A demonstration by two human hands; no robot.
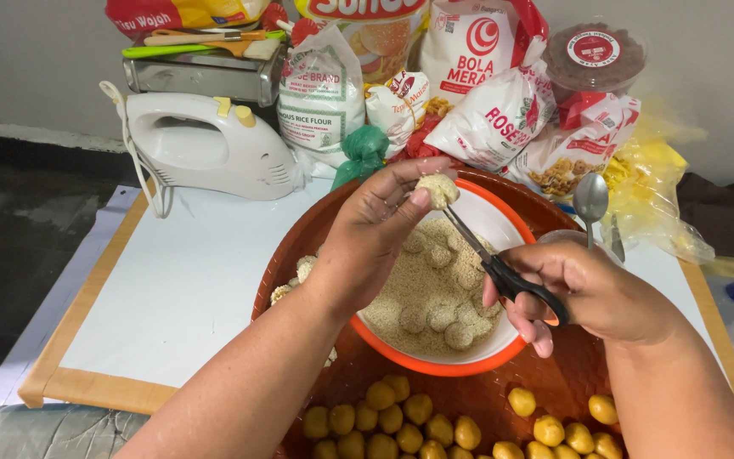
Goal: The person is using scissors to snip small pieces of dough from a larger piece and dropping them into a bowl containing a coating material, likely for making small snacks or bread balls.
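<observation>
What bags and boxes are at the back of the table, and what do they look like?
White flour bag, green print: back middle, beside the white hand mixer.
White pouch, red round logo: back, upper right.
White bag, red lettering: leaning below that pouch.
Round clear tub, dark contents, red-and-white lid label: back right.
Red-and-yellow packet: top left, atop a metal box.

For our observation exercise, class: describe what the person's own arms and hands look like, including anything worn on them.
Both forearms are bare, with no sleeves in view. The left hand and right hand wear no gloves, and no rings, watch or bracelets show. The left hand's fingers are dusted with pale crumbs; its forearm also carries a light floury dusting.
</observation>
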